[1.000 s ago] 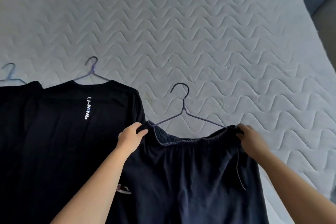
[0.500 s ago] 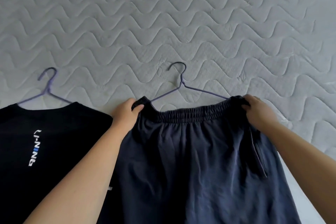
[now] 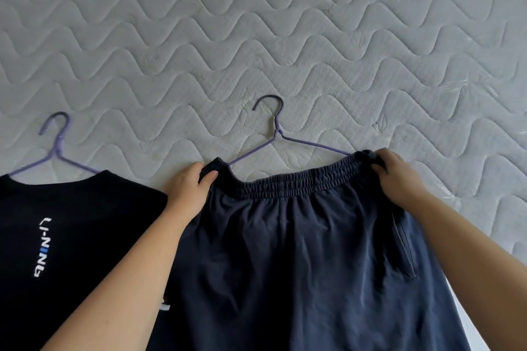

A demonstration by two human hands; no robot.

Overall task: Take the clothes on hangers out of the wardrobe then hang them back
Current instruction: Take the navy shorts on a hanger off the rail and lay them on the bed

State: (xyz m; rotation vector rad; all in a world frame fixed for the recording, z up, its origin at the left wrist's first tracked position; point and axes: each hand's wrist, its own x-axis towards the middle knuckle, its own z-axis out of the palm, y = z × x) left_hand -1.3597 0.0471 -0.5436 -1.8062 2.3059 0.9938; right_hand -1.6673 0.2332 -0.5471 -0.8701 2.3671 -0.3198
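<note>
Grey quilted mattress [image 3: 285,37] with a wavy stitch pattern fills the whole background, and everything lies flat on it. Biggest item is the pair of navy shorts [image 3: 299,265], spread out in front of you, centre to lower right, elastic waistband at the top and a pocket slit on the right side. Left of them lies a black T-shirt [image 3: 71,236] with white LI-NING lettering running down it; its right edge is partly under your left forearm, and it may touch or slip under the shorts low down, hard to tell from here.

Your left hand [image 3: 188,185] is closed on the left corner of the waistband, thumb on top of the cloth, fingers curled under. Your right hand [image 3: 396,177] is closed on the right corner the same way, fingers wrapped over the bunched fabric. Waistband is stretched between the two hands and sags a little in the middle.

Purple wire hanger [image 3: 275,134] sits in the shorts, both shoulders running into the waistband near your hands, dark hook pointing up and away from you. Second purple hanger [image 3: 58,148] is in the T-shirt's neck, hook also up, well left of the first.
</note>
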